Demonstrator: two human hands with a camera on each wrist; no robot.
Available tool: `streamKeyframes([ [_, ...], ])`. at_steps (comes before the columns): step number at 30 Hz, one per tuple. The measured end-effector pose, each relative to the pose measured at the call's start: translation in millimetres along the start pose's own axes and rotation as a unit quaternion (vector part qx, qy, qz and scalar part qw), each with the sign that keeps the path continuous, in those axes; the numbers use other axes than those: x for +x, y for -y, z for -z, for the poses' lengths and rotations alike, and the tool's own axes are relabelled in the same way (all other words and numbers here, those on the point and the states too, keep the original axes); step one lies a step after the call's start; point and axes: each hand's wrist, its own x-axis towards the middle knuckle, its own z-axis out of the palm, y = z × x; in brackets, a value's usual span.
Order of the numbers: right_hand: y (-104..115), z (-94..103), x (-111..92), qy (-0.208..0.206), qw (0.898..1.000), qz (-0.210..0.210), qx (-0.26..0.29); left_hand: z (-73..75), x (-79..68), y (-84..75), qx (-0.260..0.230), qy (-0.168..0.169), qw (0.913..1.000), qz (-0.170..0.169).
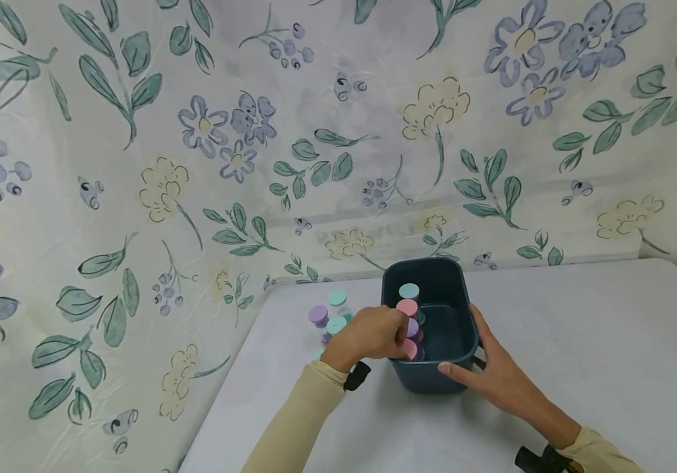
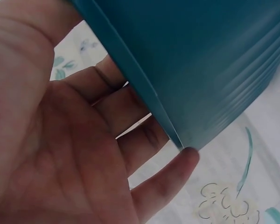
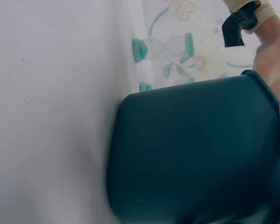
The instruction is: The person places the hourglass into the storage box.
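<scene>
On the table we see the bin, the cloth behind it, hourglasses ranged front to back along its left inside, and other hourglasses to its left. We find the left hand over the left rim and the right hand at the near right corner.

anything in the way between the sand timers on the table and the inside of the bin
Yes: the bin's left wall separates them, so the timers would likely need lifting over it. The left hand also reaches across that wall.
</scene>
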Motion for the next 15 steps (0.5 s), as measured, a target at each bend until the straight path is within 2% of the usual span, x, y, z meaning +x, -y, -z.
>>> streamKeyframes([
  [9, 0.8, 0.2, -0.4, 0.005, 1.0, -0.006, -0.006, 2.7, 2.1, -3.1, -0.007, 0.026, 0.9993, 0.025],
  [15, -0.5, -0.2, 0.8, 0.005, 1.0, -0.006, -0.007, 4.7, 4.7, -2.8, 0.015, 0.035, 0.9992, 0.01],
])
